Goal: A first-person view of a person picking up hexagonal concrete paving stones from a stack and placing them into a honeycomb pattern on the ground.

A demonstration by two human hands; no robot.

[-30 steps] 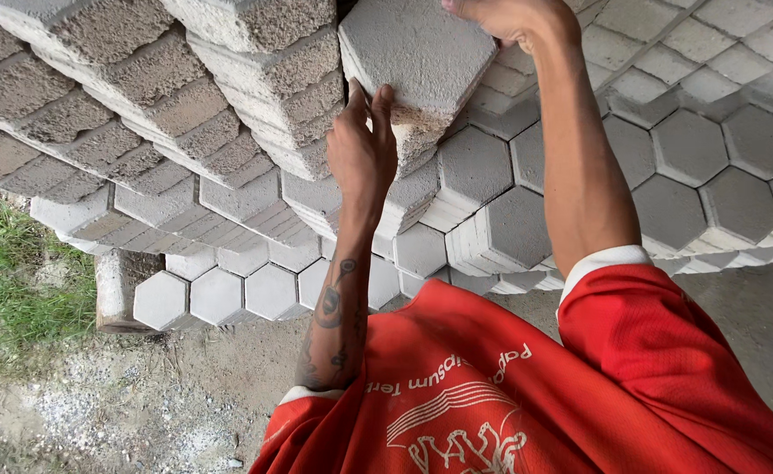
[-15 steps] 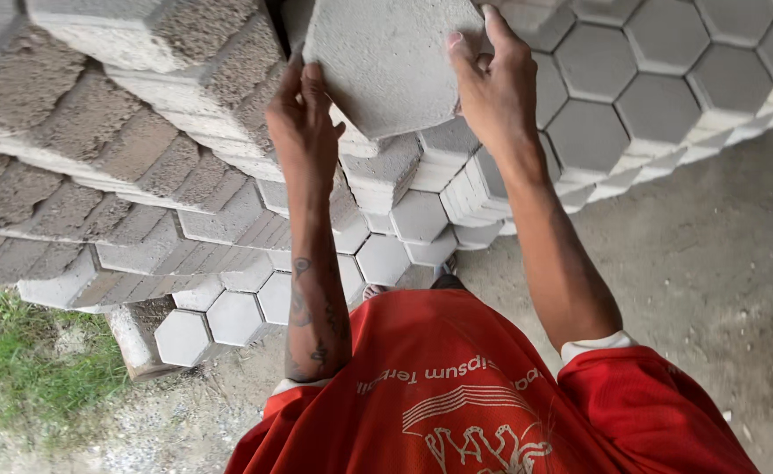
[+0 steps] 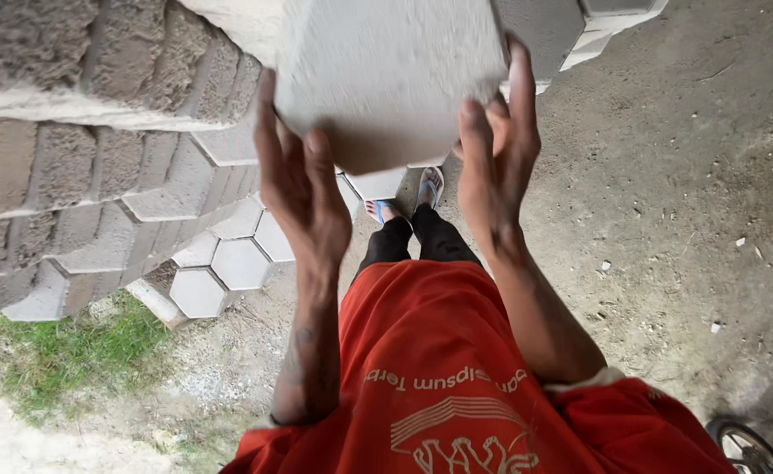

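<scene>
Head view: person in a red shirt (image 3: 456, 369) looks down at both hands lifting a grey hexagonal paver block (image 3: 386, 75) right up close to the camera
Block position: held in the air, well above the feet, just beside the big stack of pavers (image 3: 70, 149) on the left; can't tell if it's touching the stack
Left hand (image 3: 303, 197): fingers spread and pressed on the lower left side of the block, palm cupping under the edge
Right hand (image 3: 500, 149): fingers together-ish and clamped along the right side, thumb under the bottom edge
Doing it well: I'd say keep both palms low under the block so the weight sits on them and not on the fingertips, and keep it level and tight to the body. It looks like rough concrete, so probably heavy and gritty; a slipping grip would be bad news
Feet: sandals (image 3: 404, 197) directly under the block, so toes are the thing at risk if it drops
In the way: the leaning stack crowds the left elbow, and a low row of hexagon pavers (image 3: 228, 263) lies on the ground just beside the legs, an easy trip
Ground: bare dirt (image 3: 685, 219) on the right, a grass patch (image 3: 61, 351) lower left
Also: some kind of wheel (image 3: 751, 448) peeks in at the bottom right corner, mostly cut off
</scene>
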